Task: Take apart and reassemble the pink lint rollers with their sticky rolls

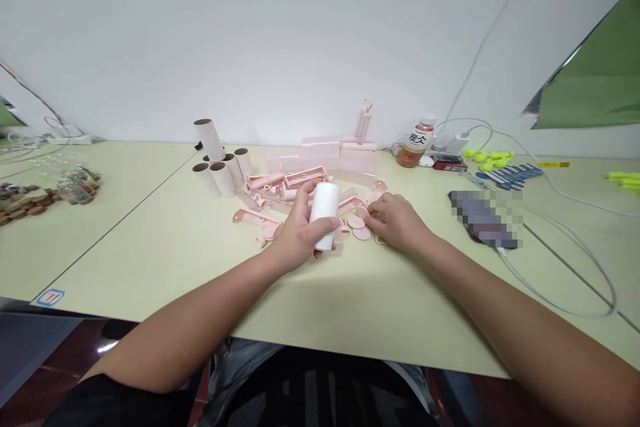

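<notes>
My left hand (300, 230) is wrapped around a white tube (326, 210), tilted slightly and raised a little above the table. To its right, my right hand (397, 221) has its fingers pressed together at a pink disc (363, 212), which they partly hide. Just below the fingertips lie more pink round discs (361, 233). Around and behind both hands spreads a pile of pink plastic parts, among them a long pink trough-shaped piece (304, 177) and another such piece (257, 219) at the left.
Several white cardboard tubes (221, 179) stand at the left, one stacked on top (210, 139). Clear pinkish boxes (320, 148) line the wall. To the right are a bottle (417, 141), a phone (480, 219) on a white cable (607, 280), and yellow-green pieces (489, 159).
</notes>
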`<state>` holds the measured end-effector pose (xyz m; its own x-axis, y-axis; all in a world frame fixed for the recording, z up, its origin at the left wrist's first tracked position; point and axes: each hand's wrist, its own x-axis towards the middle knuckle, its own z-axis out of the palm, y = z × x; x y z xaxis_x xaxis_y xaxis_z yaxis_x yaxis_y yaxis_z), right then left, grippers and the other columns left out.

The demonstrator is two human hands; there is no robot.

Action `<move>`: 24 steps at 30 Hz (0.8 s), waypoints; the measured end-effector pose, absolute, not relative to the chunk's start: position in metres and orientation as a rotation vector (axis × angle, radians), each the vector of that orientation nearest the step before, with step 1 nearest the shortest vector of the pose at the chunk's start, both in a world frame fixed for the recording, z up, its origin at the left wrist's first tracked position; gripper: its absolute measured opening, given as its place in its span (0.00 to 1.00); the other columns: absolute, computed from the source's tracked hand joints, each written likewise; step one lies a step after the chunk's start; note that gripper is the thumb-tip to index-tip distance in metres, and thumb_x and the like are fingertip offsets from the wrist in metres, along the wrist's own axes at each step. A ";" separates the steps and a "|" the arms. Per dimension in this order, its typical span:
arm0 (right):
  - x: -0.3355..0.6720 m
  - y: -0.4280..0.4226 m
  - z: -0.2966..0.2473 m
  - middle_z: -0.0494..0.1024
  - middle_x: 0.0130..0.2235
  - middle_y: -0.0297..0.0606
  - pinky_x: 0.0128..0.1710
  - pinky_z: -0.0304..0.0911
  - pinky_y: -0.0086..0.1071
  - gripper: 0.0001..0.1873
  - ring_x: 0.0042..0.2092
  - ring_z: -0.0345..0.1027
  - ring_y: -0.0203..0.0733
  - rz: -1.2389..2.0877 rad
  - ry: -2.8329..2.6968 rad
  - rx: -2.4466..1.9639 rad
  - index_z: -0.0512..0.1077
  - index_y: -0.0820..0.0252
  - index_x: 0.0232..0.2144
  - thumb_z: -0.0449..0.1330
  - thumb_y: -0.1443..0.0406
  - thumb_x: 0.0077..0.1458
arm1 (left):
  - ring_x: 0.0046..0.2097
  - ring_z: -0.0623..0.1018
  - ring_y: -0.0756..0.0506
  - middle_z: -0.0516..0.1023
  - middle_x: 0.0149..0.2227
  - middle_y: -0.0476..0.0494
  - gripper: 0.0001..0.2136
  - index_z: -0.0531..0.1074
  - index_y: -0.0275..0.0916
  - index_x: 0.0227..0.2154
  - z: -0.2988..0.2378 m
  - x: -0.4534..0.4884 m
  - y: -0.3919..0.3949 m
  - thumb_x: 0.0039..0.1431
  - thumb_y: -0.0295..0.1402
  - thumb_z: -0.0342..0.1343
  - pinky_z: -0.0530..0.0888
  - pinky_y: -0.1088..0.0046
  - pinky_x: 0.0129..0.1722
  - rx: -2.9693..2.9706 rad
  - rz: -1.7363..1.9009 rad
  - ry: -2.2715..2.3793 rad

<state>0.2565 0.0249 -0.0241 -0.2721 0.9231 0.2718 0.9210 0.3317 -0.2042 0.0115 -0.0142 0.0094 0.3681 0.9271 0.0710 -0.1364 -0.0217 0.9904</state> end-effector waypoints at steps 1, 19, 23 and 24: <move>0.257 0.025 -0.024 0.72 0.36 0.45 0.39 0.62 0.41 0.18 0.39 0.66 0.50 0.017 -2.232 -1.621 0.77 0.57 0.29 0.54 0.55 0.62 | 0.23 0.76 0.47 0.75 0.34 0.48 0.35 0.51 0.51 0.61 0.009 0.011 -0.013 0.52 0.37 0.61 0.66 0.78 0.15 1.304 1.025 0.826; 0.201 -0.035 -0.004 0.72 0.49 0.55 0.51 0.69 0.55 0.07 0.54 0.68 0.56 -0.229 -2.319 -0.703 0.72 0.61 0.33 0.55 0.73 0.60 | 0.29 0.74 0.49 0.71 0.33 0.50 0.30 0.52 0.46 0.59 0.004 0.032 -0.016 0.58 0.43 0.59 0.72 0.75 0.26 1.177 1.424 0.813; 0.203 -0.035 -0.005 0.71 0.50 0.55 0.50 0.70 0.53 0.06 0.54 0.69 0.55 -0.213 -2.258 -0.716 0.72 0.62 0.37 0.57 0.73 0.59 | 0.31 0.75 0.48 0.72 0.34 0.49 0.32 0.51 0.46 0.60 0.001 0.034 -0.016 0.59 0.43 0.60 0.73 0.73 0.28 1.174 1.397 0.831; 0.203 -0.035 -0.005 0.71 0.51 0.55 0.50 0.70 0.53 0.06 0.54 0.69 0.55 -0.206 -2.243 -0.722 0.72 0.61 0.38 0.58 0.73 0.59 | 0.32 0.75 0.48 0.72 0.34 0.49 0.31 0.51 0.46 0.60 0.002 0.034 -0.016 0.59 0.43 0.60 0.73 0.73 0.29 1.168 1.387 0.843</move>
<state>0.2029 -0.0353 -0.0049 -0.5541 0.4346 0.7100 0.5569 0.8275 -0.0719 0.0343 -0.0155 0.0016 0.0675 0.9795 0.1900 -0.2827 -0.1639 0.9451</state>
